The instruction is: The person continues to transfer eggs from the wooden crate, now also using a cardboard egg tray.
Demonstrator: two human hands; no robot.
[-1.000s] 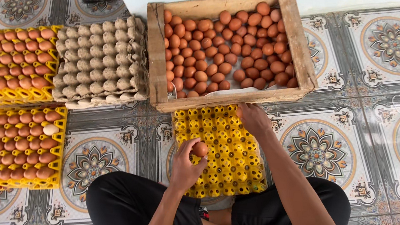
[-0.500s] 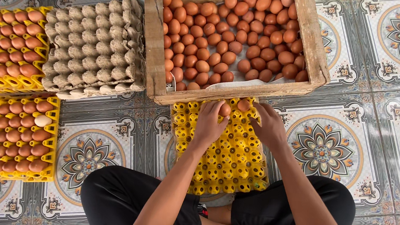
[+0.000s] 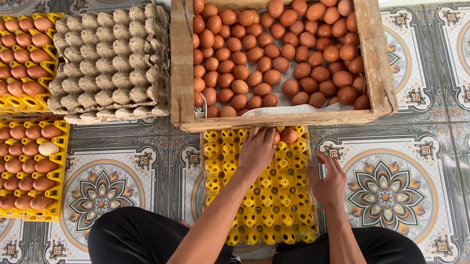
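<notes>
Left grip: left hand point(image 3: 257, 150) lies palm down on the far row of the yellow egg tray point(image 3: 282, 211). Its fingers cover a brown egg point(image 3: 276, 137), so it seems to be closed round that egg, pressing it into a cup.
Right grip: right hand point(image 3: 329, 181) rests on the right edge of the tray with fingers spread and loose. It holds nothing.
Eggs on the tray: one more brown egg, the second egg point(image 3: 288, 135), sits in the far row just beside the left hand. All the other cups are bare.
Wooden crate point(image 3: 180, 58): it stands on the floor touching the far end of the tray and is full of loose brown eggs.
Grey trays point(image 3: 110, 59): a stack of grey paper trays with no eggs, left of the crate.
Full trays point(image 3: 10, 165): yellow trays packed with brown eggs at the far left. One pale egg sits among them.
Floor point(image 3: 432, 168): patterned tiles. The person sits on it with legs round the near end of the tray.
What could go wrong: an egg could crack if the left hand pushes too hard into the cup.
Another risk: the tray could slide on the smooth tiles if the right hand lets go of the edge, and the two eggs could roll out.
</notes>
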